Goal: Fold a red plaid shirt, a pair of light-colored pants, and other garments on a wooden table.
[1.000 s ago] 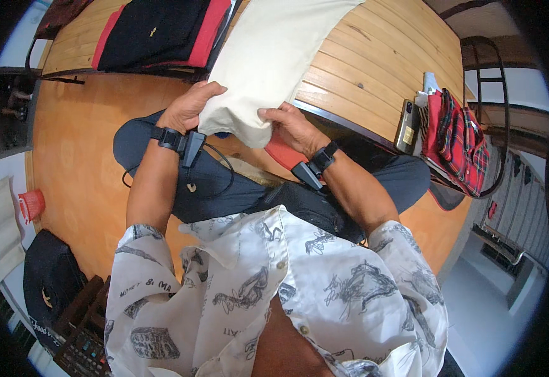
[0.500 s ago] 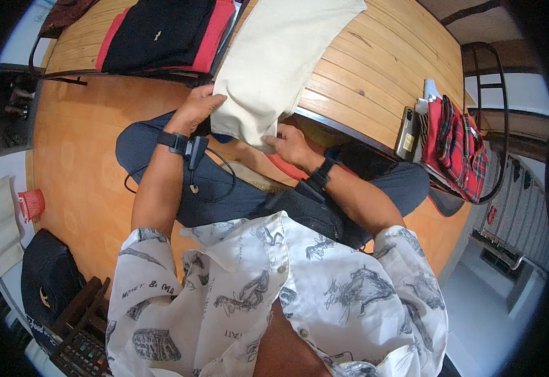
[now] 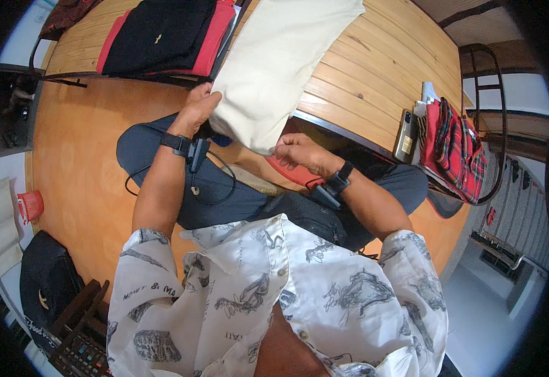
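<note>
A cream-coloured garment [image 3: 271, 69], whose kind I cannot tell, lies over the wooden table, and its near end hangs past the front edge above my lap. My left hand [image 3: 197, 108] pinches its left side near the lower corner, thumb on top. At the lower right corner, my right hand [image 3: 303, 154] holds the hem between thumb and fingers, the other fingers curled. The near end hangs fairly smooth between both hands. Each wrist wears a black strap with a small device.
Folded black and red clothes [image 3: 164, 38] lie at the table's left. At the right stand a phone [image 3: 405, 135] and a stack of red and plaid clothes [image 3: 456, 151]. The slatted wooden table [image 3: 375, 75] has a metal-edged front. A red basket [image 3: 31, 205] sits far left.
My right hand has turned and shifted slightly right and down, still at the garment's corner. The left hand has moved slightly left. The garment's near end looks flatter, with fewer creases.
</note>
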### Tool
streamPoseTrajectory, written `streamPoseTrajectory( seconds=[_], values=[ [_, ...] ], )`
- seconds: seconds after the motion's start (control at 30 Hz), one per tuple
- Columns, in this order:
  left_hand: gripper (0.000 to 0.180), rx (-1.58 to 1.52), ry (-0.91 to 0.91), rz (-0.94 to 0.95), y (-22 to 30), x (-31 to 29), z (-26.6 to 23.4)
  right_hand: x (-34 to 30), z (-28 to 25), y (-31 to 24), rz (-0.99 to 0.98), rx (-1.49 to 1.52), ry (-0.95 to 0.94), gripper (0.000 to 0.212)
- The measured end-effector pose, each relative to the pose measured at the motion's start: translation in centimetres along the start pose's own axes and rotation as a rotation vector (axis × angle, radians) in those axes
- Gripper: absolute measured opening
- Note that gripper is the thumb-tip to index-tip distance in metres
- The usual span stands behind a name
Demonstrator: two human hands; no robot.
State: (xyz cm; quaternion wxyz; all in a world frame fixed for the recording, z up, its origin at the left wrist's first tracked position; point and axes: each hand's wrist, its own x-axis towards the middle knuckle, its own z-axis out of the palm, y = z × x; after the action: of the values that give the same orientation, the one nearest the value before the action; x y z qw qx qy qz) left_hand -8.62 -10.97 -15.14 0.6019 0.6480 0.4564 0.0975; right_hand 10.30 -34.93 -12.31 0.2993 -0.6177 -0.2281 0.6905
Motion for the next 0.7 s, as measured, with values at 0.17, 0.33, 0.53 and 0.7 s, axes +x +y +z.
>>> streamPoseTrajectory(
  seconds=[0.17, 0.33, 0.53, 0.7],
  values=[
    [0.025, 0.007, -0.018, 0.011, 0.0, 0.8, -0.4, 1.5, -1.6, -0.9, -0.312, -0.105, 0.423, 0.02],
    [0.029, -0.32, -0.084, 0.143, 1.5, -0.3, 0.7, 2.8, -4.0, -4.0, -0.234, 0.048, 0.699, 0.032],
    [0.031, 0.394, 0.268, 0.314, -2.2, 0.1, 0.4, 3.6, -3.6, -3.1, -0.445, -0.563, 0.865, 0.036],
    [0.049, 0.554, 0.303, 0.074, 2.5, -3.0, 0.1, 0.0, -0.7, -1.6, -0.365, -0.452, 0.387, 0.043]
  ],
)
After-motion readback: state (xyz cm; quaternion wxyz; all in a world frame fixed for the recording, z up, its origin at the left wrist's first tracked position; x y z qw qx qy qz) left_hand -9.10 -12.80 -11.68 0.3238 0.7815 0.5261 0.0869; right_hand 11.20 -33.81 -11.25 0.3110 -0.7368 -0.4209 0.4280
